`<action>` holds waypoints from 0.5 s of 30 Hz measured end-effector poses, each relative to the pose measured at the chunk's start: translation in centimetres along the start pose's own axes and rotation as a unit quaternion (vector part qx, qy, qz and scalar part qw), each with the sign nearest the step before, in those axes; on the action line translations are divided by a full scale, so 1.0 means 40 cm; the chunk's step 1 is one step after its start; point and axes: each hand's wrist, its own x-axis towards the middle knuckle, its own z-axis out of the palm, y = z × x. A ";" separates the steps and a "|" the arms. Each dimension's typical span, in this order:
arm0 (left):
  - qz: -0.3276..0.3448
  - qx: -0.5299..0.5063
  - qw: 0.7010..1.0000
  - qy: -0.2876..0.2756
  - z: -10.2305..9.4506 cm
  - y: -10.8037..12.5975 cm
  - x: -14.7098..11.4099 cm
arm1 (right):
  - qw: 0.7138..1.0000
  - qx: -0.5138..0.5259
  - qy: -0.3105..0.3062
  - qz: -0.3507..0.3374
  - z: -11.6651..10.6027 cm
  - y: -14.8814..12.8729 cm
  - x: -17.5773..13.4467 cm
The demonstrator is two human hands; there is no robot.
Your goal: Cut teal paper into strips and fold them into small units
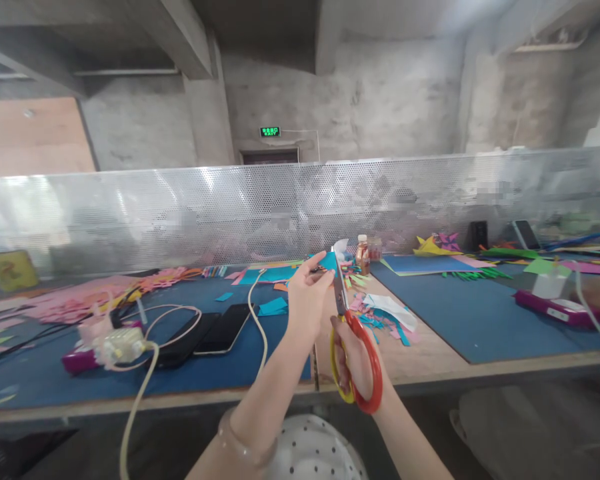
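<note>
My left hand (307,293) pinches a small piece of blue paper (329,261) between thumb and fingers, held up above the table. In my right hand (357,363) is a pair of scissors (371,360) with one red and one yellow handle loop, my fingers through the loops. Its blades (339,287) point upward and lie right at the edge of the blue paper; whether they are parted I cannot tell. Below and to the right, a heap of blue and pink paper scraps (375,320) lies on bare wood beside a crumpled white paper (391,311).
Two dark phones (225,329) and a power strip with a plug (125,345) lie to the left, with a white cable (258,313) nearby. A small bottle (363,255) stands behind the scraps. A perforated metal screen (260,213) runs along the back. At right, another person's hand (597,293) shows.
</note>
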 end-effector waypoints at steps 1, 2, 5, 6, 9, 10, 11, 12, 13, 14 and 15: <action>-0.001 -0.007 1.000 0.000 -0.004 -0.007 0.010 | 0.999 0.032 -0.016 0.032 0.000 -0.008 0.013; -0.001 -0.015 1.000 -0.002 -0.010 -0.013 0.018 | 0.996 0.063 -0.039 0.056 -0.002 -0.015 0.025; 0.005 -0.039 0.999 0.000 -0.036 -0.027 0.031 | 0.990 0.103 -0.068 0.074 -0.016 -0.027 0.051; 0.011 -0.037 0.999 0.002 -0.047 -0.029 0.032 | 0.989 0.106 -0.070 0.072 -0.022 -0.027 0.056; 0.035 -0.021 0.999 -0.009 -0.074 -0.026 0.026 | 0.986 0.134 -0.068 0.065 -0.040 -0.018 0.060; 0.040 -0.020 0.999 -0.016 -0.081 -0.023 0.022 | 0.985 0.147 -0.070 0.064 -0.045 -0.013 0.059; 0.041 -0.022 0.999 -0.021 -0.085 -0.019 0.018 | 0.982 0.159 -0.072 0.065 -0.051 -0.009 0.058; 0.038 -0.025 0.999 -0.024 -0.088 -0.016 0.014 | 0.980 0.170 -0.075 0.068 -0.055 -0.005 0.056; 0.034 -0.024 0.999 -0.024 -0.090 -0.013 0.010 | 0.979 0.177 -0.078 0.070 -0.059 -0.001 0.053; 0.031 -0.020 0.999 -0.021 -0.091 -0.011 0.007 | 0.978 0.180 -0.083 0.070 -0.062 0.000 0.050; 0.029 -0.014 0.999 -0.015 -0.091 -0.009 0.004 | 0.978 0.179 -0.089 0.063 -0.065 0.000 0.046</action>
